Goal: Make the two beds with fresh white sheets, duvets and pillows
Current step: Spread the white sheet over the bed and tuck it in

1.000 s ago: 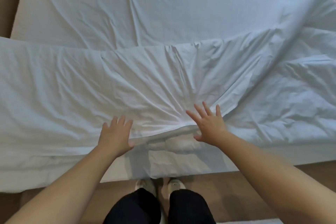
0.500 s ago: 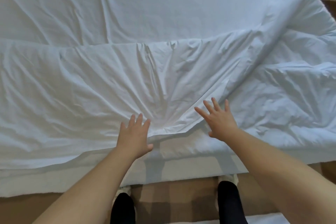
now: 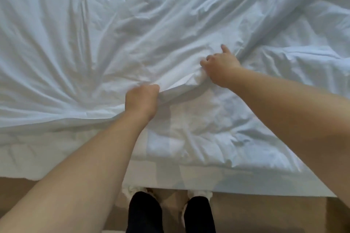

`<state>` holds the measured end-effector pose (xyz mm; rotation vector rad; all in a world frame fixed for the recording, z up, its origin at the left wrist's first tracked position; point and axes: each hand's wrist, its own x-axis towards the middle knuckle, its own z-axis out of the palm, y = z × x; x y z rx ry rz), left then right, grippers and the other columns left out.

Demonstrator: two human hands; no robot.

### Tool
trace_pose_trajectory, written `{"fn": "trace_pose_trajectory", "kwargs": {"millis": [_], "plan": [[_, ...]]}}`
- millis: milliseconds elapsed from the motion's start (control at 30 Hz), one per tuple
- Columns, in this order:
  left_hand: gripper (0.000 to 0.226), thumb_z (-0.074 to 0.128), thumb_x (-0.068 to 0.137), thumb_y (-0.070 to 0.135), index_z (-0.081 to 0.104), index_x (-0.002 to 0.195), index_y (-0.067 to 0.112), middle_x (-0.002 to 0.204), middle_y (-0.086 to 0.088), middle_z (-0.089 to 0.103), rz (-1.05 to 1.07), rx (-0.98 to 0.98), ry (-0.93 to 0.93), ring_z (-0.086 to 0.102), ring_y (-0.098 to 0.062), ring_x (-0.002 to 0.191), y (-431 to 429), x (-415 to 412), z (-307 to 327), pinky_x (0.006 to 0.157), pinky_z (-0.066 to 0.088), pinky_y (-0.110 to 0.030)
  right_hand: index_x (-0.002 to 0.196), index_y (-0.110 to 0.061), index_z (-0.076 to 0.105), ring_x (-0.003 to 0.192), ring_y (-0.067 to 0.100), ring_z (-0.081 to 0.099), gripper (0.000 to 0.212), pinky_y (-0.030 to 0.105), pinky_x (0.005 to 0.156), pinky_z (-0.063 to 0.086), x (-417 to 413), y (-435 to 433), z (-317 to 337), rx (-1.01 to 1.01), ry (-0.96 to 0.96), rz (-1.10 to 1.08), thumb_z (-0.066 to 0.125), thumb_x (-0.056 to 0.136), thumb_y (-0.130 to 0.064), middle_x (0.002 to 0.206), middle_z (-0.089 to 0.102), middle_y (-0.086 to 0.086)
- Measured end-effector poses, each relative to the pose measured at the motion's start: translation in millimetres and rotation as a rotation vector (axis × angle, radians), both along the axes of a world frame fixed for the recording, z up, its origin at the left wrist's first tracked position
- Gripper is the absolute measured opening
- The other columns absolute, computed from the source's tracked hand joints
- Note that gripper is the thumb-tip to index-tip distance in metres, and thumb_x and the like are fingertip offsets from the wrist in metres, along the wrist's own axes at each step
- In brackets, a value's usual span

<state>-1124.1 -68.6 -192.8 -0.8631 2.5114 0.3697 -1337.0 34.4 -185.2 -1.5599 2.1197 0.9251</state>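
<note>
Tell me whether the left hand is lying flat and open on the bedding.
No, the left hand is fisted round a bunched fold of the white cover.

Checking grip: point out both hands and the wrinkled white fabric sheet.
left hand (image 3: 142,98), head view, back of fist
right hand (image 3: 220,67), head view, knuckles
wrinkled white fabric sheet (image 3: 180,83), head view, bunched edge between hands

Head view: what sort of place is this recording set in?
Probably a bedroom: a bed seen from its side, rumpled white bedding spread across it, and brown floor beside it. The left hand and right hand grip a fold of the bedding.
</note>
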Motion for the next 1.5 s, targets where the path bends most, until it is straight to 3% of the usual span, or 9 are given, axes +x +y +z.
{"fn": "trace_pose_trajectory", "kwargs": {"millis": [100, 367, 533, 667, 933, 1100, 1300, 1400, 1500], "plan": [[0.016, 0.047, 0.083, 0.004, 0.048, 0.084, 0.019, 0.082, -0.008, 0.054, 0.014, -0.016, 0.053, 0.047, -0.031, 0.073, 8.5, 1.7, 1.7, 0.062, 0.031, -0.032, 0.119, -0.013, 0.054, 0.103, 0.035, 0.062, 0.031, 0.036, 0.075, 0.039, 0.2, 28.2, 18.5, -0.028, -0.084, 0.052, 0.040, 0.098, -0.030, 0.115, 0.063, 0.013], [0.018, 0.046, 0.088, 0.009, 0.042, 0.084, 0.026, 0.099, -0.002, 0.065, -0.215, 0.144, -0.100, 0.060, -0.028, 0.088, 46.1, 73.7, 41.8, 0.065, 0.042, -0.032, 0.121, -0.019, 0.049, 0.110, 0.032, 0.058, 0.038, 0.038, 0.080, 0.042, 88.2, 118.6, 84.1, 0.208, -0.432, -0.228, 0.050, 0.090, -0.041, 0.122, 0.058, 0.010], [0.033, 0.044, 0.095, 0.017, 0.046, 0.128, 0.021, 0.124, -0.001, 0.050, -0.212, 0.196, -0.228, 0.053, -0.023, 0.107, 60.1, 87.6, 22.1, 0.071, 0.038, -0.030, 0.148, -0.020, 0.026, 0.140, 0.031, 0.028, 0.062, 0.064, 0.112, 0.012, 75.8, 143.0, 35.5, 0.382, -0.151, -0.028, 0.051, 0.092, -0.028, 0.149, 0.033, 0.008], [0.042, 0.052, 0.088, 0.034, 0.045, 0.127, 0.021, 0.121, 0.000, 0.050, -0.209, 0.217, -0.124, 0.052, -0.021, 0.104, 79.1, 73.4, 3.6, 0.071, 0.038, -0.029, 0.154, -0.022, 0.016, 0.149, 0.035, 0.006, 0.060, 0.070, 0.112, -0.002, 15.4, 147.1, 23.8, 0.437, 0.050, 0.062, 0.040, 0.100, -0.027, 0.160, 0.016, 0.010], [0.052, 0.057, 0.083, 0.055, 0.047, 0.120, 0.021, 0.117, 0.003, 0.051, -0.181, 0.261, 0.068, 0.050, -0.020, 0.102, 168.9, -19.6, -3.9, 0.072, 0.032, -0.029, 0.135, -0.029, 0.053, 0.135, 0.026, 0.043, 0.037, 0.064, 0.114, -0.009, -106.0, 179.7, 34.4, 0.454, 0.262, 0.189, 0.040, 0.100, -0.030, 0.136, 0.056, -0.002], [0.058, 0.051, 0.086, 0.060, 0.046, 0.126, 0.018, 0.116, -0.002, 0.054, -0.065, 0.249, 0.130, 0.052, -0.026, 0.108, 218.6, -101.8, -4.2, 0.083, 0.042, -0.036, 0.128, -0.025, 0.060, 0.124, 0.022, 0.053, 0.035, 0.044, 0.106, 0.034, -137.0, 251.4, 35.0, 0.591, 0.306, 0.138, 0.040, 0.099, -0.021, 0.133, 0.059, -0.006], [0.030, 0.055, 0.090, 0.025, 0.046, 0.118, 0.016, 0.121, -0.007, 0.055, -0.330, 0.256, -0.147, 0.057, -0.029, 0.108, 278.4, -121.7, 8.7, 0.076, 0.041, -0.034, 0.129, -0.016, 0.057, 0.116, 0.024, 0.058, 0.039, 0.038, 0.086, 0.054, -63.5, 365.9, 30.3, 0.551, -0.099, -0.427, 0.051, 0.091, -0.023, 0.128, 0.059, 0.003], [0.043, 0.057, 0.088, 0.033, 0.042, 0.123, 0.015, 0.125, -0.007, 0.048, -0.362, 0.224, -0.219, 0.053, -0.029, 0.112, 291.0, -112.0, 4.6, 0.081, 0.042, -0.035, 0.141, -0.014, 0.041, 0.129, 0.026, 0.047, 0.051, 0.047, 0.101, 0.041, -57.5, 368.0, 26.7, 0.544, -0.070, -0.399, 0.051, 0.093, -0.026, 0.140, 0.047, 0.007], [0.042, 0.055, 0.085, 0.040, 0.043, 0.119, 0.016, 0.122, -0.005, 0.048, -0.375, 0.219, -0.078, 0.049, -0.025, 0.111, 294.3, -117.9, -0.2, 0.086, 0.045, -0.035, 0.154, -0.014, 0.020, 0.144, 0.042, 0.018, 0.064, 0.071, 0.109, 0.000, -94.3, 343.3, 14.9, 0.563, 0.221, 0.071, 0.043, 0.099, -0.036, 0.157, 0.024, 0.015]]}}
